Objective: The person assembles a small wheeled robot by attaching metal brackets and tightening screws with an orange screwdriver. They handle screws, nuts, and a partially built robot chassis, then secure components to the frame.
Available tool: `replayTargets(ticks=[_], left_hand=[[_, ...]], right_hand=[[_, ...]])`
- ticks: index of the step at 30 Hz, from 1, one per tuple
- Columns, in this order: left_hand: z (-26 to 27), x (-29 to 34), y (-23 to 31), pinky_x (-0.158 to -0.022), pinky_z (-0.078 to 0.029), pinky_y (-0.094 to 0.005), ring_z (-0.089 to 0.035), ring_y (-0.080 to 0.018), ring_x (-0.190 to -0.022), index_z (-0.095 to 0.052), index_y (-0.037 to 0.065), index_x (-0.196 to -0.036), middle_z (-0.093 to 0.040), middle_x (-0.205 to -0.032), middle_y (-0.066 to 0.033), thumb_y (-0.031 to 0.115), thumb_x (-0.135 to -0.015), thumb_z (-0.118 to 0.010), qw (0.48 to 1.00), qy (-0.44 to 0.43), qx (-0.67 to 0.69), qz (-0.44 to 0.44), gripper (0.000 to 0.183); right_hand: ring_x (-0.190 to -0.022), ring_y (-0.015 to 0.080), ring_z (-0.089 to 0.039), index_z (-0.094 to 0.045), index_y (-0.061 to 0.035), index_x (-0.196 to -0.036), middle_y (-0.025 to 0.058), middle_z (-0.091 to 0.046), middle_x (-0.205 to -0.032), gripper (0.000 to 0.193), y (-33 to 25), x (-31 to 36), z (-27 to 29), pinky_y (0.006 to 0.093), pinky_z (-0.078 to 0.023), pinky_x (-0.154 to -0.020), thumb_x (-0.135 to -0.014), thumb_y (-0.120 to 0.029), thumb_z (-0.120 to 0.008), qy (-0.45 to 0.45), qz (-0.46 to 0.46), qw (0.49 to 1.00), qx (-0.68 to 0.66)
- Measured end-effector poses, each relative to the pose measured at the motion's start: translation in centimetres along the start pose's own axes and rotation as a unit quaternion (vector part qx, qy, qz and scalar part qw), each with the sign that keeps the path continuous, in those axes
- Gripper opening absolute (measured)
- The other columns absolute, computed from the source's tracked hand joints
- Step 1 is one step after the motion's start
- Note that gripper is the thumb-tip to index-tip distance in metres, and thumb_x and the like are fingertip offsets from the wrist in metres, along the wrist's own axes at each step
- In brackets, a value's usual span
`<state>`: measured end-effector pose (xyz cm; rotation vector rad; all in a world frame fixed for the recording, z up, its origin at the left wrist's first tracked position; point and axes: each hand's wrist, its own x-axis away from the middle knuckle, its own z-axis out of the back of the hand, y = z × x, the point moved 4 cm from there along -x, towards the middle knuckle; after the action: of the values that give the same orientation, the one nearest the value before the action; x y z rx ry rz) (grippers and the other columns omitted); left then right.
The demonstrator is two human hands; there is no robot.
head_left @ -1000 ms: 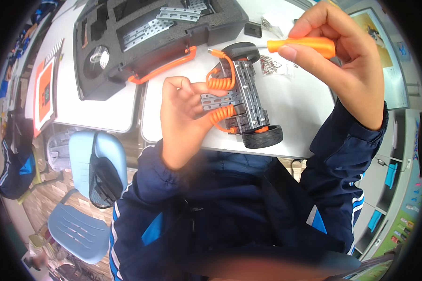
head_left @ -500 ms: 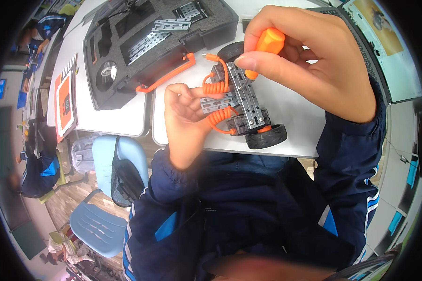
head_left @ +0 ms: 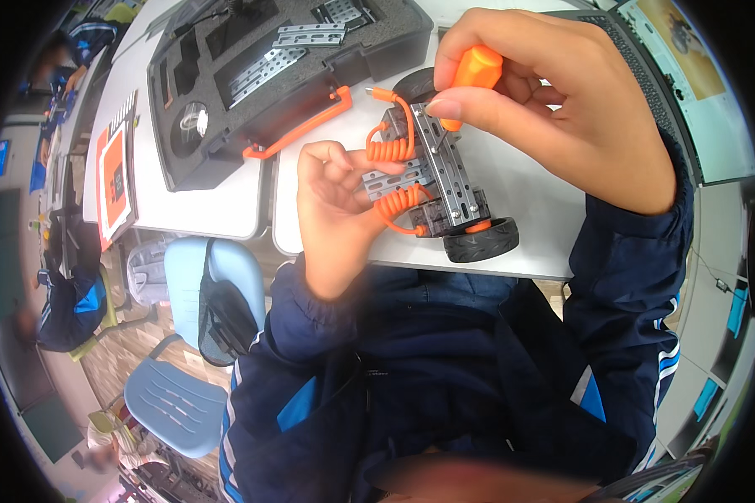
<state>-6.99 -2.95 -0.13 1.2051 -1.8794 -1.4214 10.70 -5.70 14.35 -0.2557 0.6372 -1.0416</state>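
Observation:
My right hand [head_left: 562, 109] grips the orange handle of a screwdriver [head_left: 478, 69] between thumb and fingers. Its tip points down at the upper part of a grey slotted metal beam [head_left: 455, 180] on a small wheeled chassis. My left hand [head_left: 334, 205] is wrapped around the chassis from the left, its fingers partly hidden beneath. Two coiled orange cables [head_left: 392, 150] loop from dark motor blocks on the chassis; one plug end sticks up and away. A black tyre [head_left: 481, 241] sits at the near end, and another [head_left: 416, 85] at the far end, partly covered by my right hand.
An open black case [head_left: 252, 109] with foam, metal plates and an orange handle lies at the far left. Beside it is an orange and white booklet [head_left: 116, 180]. A laptop [head_left: 688, 92] stands at the right. A light blue chair [head_left: 176, 402] is at lower left.
The chassis and both hands have shifted very slightly in the picture. The screwdriver handle has moved a little to the left, still in my right hand.

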Motion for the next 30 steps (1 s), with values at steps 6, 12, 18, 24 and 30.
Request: replayTargets(ticks=[6, 12, 18, 24, 30], left_hand=[[0.0, -0.1, 0.0, -0.082, -0.061, -0.0407, -0.060, -0.0250, -0.105, -0.030, 0.009, -0.104, -0.055, -0.104, -0.0137, -0.019, -0.070, -0.072, 1.000, 0.004, 0.010, 0.006, 0.060], [0.1, -0.1, 0.0, -0.081, -0.061, -0.0414, -0.060, -0.0247, -0.104, -0.030, 0.009, -0.104, -0.055, -0.103, -0.0135, -0.020, -0.069, -0.072, 1.000, 0.009, 0.005, 0.012, 0.061], [0.2, -0.2, 0.0, -0.082, -0.061, -0.0408, -0.060, -0.0243, -0.104, -0.030, 0.009, -0.104, -0.055, -0.105, -0.0142, -0.020, -0.069, -0.072, 1.000, 0.000, -0.002, 0.005, 0.061], [0.1, -0.2, 0.0, -0.083, -0.061, -0.0405, -0.060, -0.0246, -0.106, -0.030, 0.009, -0.103, -0.057, -0.106, -0.0157, -0.019, -0.070, -0.071, 1.000, -0.002, -0.004, 0.001, 0.060], [0.1, -0.3, 0.0, -0.083, -0.061, -0.0406, -0.060, -0.0246, -0.107, -0.030, 0.009, -0.103, -0.057, -0.107, -0.0158, -0.019, -0.071, -0.070, 1.000, -0.004, 0.004, 0.003, 0.059]], right_hand=[[-0.059, 0.0210, -0.057, -0.063, -0.0030, -0.091, 0.0072, -0.058, -0.074, 0.016, 0.3, 0.2, 0.3, 0.0270, -0.044, -0.053, -0.079, -0.009, -0.073, 0.038, 0.061, 0.994, -0.083], [-0.069, 0.0209, -0.062, -0.067, -0.0060, -0.093, 0.0055, -0.063, -0.080, 0.022, 0.1, 0.3, 0.5, 0.0272, -0.048, -0.056, -0.072, -0.003, -0.072, 0.056, 0.120, 0.991, -0.016], [-0.069, 0.0212, -0.064, -0.067, -0.0082, -0.090, 0.0060, -0.065, -0.081, 0.018, -0.8, 0.7, 0.5, 0.0289, -0.049, -0.054, -0.072, -0.005, -0.072, 0.084, 0.112, 0.989, 0.043], [-0.051, 0.0047, -0.048, -0.062, -0.0001, -0.084, 0.0022, -0.058, -0.069, 0.014, -0.3, 0.9, 0.2, 0.0208, -0.034, -0.047, -0.079, -0.007, -0.074, 0.030, 0.006, 1.000, 0.000], [-0.054, 0.0171, -0.056, -0.062, -0.0047, -0.082, 0.0053, -0.060, -0.068, 0.018, -1.3, -0.6, 1.0, 0.0274, -0.042, -0.049, -0.077, -0.016, -0.075, -0.055, -0.010, 0.994, 0.094]])
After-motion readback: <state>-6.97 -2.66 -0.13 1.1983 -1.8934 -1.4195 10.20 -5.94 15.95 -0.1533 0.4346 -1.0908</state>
